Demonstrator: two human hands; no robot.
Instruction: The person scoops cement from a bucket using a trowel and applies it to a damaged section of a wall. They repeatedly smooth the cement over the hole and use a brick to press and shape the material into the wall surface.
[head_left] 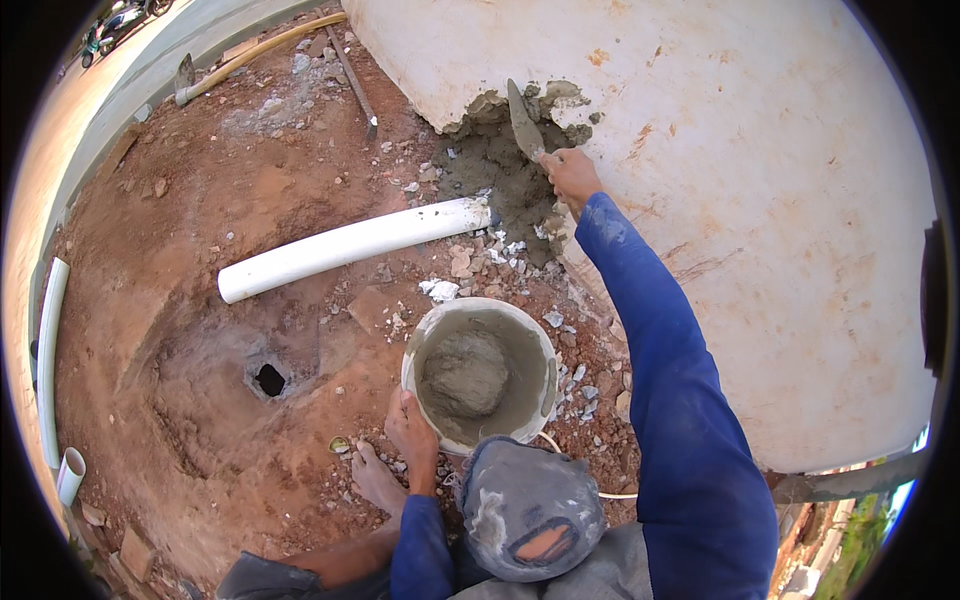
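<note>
Down on the red dirt ground (200,230), plenty lies scattered: a long white pipe (350,245) runs across the middle, its right end meeting a patch of wet grey mortar (500,175) at the foot of the big pale wall (780,200). Rubble and white chips (480,265) litter the space between pipe and bucket, and a small dark hole (269,379) sits in the earth to the left. Far off at the top left, a yellow-handled tool (250,55) and a thin metal rod (355,80) rest on the ground, with another white pipe (50,350) along the left edge. A bare foot (375,478) shows just near the bucket. Now the hands: the right hand (570,178), arm stretched far in a blue sleeve, is wrapped around the handle of a trowel (523,122), blade up against the broken gap in the wall. The left hand (412,432) grips the near-left rim of the white bucket (545,350), which holds a lump of mortar
</note>
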